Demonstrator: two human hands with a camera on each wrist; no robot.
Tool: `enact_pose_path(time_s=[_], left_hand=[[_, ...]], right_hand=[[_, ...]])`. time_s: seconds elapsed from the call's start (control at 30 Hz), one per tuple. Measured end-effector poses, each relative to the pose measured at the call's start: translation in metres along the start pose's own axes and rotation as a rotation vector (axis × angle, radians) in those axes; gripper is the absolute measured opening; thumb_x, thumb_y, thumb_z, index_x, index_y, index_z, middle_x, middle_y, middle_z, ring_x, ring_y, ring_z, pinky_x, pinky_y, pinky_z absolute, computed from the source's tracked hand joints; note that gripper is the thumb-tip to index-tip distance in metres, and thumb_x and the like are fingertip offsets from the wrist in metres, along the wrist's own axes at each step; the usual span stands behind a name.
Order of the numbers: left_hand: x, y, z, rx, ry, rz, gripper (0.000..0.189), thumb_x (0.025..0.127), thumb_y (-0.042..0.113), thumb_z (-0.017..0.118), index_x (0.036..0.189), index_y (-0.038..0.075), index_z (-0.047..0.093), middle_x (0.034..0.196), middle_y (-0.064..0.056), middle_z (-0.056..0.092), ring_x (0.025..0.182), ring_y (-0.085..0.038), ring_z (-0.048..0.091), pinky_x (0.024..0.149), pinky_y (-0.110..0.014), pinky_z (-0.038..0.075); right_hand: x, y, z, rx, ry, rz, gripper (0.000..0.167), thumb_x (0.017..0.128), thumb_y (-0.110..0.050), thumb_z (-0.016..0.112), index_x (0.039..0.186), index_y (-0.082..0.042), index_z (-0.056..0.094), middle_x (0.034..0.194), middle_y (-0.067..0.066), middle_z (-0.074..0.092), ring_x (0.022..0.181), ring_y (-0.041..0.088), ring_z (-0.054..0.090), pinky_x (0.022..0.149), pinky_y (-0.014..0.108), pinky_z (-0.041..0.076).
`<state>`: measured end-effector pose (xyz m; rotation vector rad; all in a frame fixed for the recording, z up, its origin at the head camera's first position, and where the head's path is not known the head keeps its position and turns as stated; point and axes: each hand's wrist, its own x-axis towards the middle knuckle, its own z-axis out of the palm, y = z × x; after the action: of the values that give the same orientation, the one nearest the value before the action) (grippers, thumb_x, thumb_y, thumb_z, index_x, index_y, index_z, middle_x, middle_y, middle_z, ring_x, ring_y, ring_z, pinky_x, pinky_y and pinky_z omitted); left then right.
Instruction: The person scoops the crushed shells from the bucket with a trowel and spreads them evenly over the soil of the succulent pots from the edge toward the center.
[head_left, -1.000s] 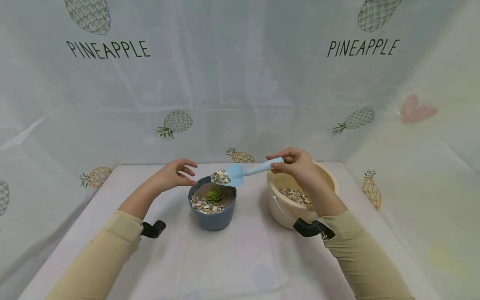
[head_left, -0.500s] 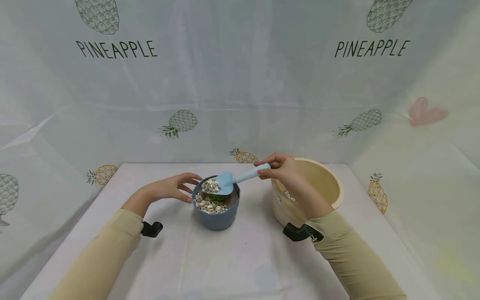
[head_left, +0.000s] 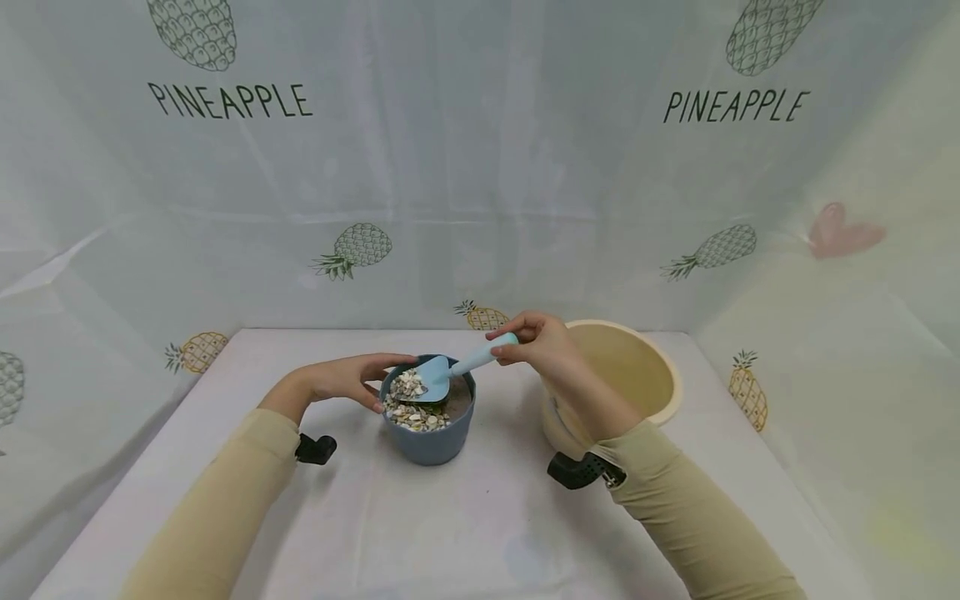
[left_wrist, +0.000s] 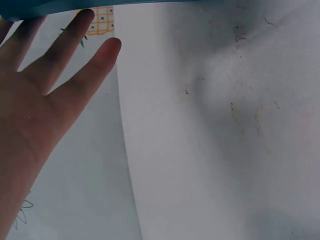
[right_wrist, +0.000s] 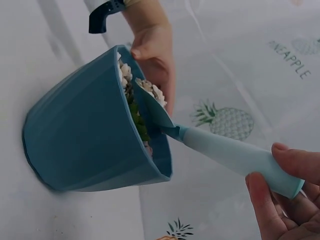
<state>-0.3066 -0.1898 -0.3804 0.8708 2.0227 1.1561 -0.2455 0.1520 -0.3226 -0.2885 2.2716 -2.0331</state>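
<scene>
Over a blue-grey plant pot [head_left: 427, 447] is a light blue hand trowel [head_left: 433, 379] heaped with pale pebbles [head_left: 407, 384]. My right hand [head_left: 542, 346] pinches the end of the trowel's handle [right_wrist: 225, 152] between thumb and fingers. The blade dips within the rim, tilted towards the pot's left side. More pebbles [head_left: 420, 420] cover the front of the pot, and brown soil shows at its right. A green succulent [right_wrist: 137, 120] sits mostly hidden beneath the blade. My left hand [head_left: 348, 375] rests against the pot's left rim, fingers [left_wrist: 80, 82] spread and fairly straight.
To the right stands a cream bucket [head_left: 654, 367], partly behind my right forearm, its bottom hidden. A white cloth [head_left: 465, 533] covers the table, with a pineapple-print curtain [head_left: 480, 167] behind. Black camera mounts [head_left: 576, 472] sit on both wrists.
The loaded trowel has moved left and down from above the pot's right rim to inside it. My left hand has come in from the side to touch the pot's rim.
</scene>
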Motion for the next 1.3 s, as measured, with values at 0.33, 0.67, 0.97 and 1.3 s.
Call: enact_pose_path(time_s=[0.33, 0.67, 0.97, 1.3], left_hand=[[0.000, -0.006, 0.001, -0.006, -0.014, 0.011, 0.092, 0.083, 0.015, 0.079, 0.157, 0.020, 0.024, 0.162, -0.008, 0.010, 0.144, -0.042, 0.011, 0.108, -0.060, 0.025], [-0.006, 0.005, 0.018, 0.029, 0.090, -0.064, 0.094, 0.082, 0.021, 0.081, 0.157, 0.024, 0.025, 0.162, -0.007, 0.012, 0.144, -0.044, 0.012, 0.110, -0.063, 0.015], [-0.008, 0.008, 0.033, -0.056, 0.158, -0.108, 0.093, 0.083, 0.016, 0.080, 0.157, 0.027, 0.023, 0.162, -0.009, 0.007, 0.142, -0.048, 0.012, 0.107, -0.066, 0.019], [-0.006, 0.011, 0.048, -0.073, 0.246, -0.123, 0.091, 0.085, 0.014, 0.077, 0.157, 0.023, 0.021, 0.161, -0.015, 0.009, 0.141, -0.048, 0.018, 0.104, -0.063, 0.029]], right_hand=[[0.004, -0.010, 0.008, -0.125, -0.003, -0.010, 0.022, 0.083, -0.002, 0.077, 0.103, -0.002, 0.070, 0.098, 0.011, 0.073, 0.083, 0.032, 0.070, 0.079, 0.039, 0.056], [0.007, -0.024, 0.012, -0.182, -0.021, -0.051, 0.022, 0.082, 0.000, 0.077, 0.103, -0.002, 0.070, 0.101, 0.010, 0.073, 0.085, 0.034, 0.069, 0.072, 0.034, 0.057], [0.005, -0.031, 0.011, -0.258, -0.029, -0.071, 0.023, 0.083, -0.003, 0.077, 0.105, -0.001, 0.070, 0.100, 0.009, 0.073, 0.080, 0.023, 0.070, 0.073, 0.033, 0.056], [-0.002, -0.038, 0.008, -0.271, -0.044, -0.076, 0.024, 0.084, -0.003, 0.077, 0.107, 0.000, 0.069, 0.103, 0.010, 0.072, 0.087, 0.032, 0.069, 0.073, 0.034, 0.056]])
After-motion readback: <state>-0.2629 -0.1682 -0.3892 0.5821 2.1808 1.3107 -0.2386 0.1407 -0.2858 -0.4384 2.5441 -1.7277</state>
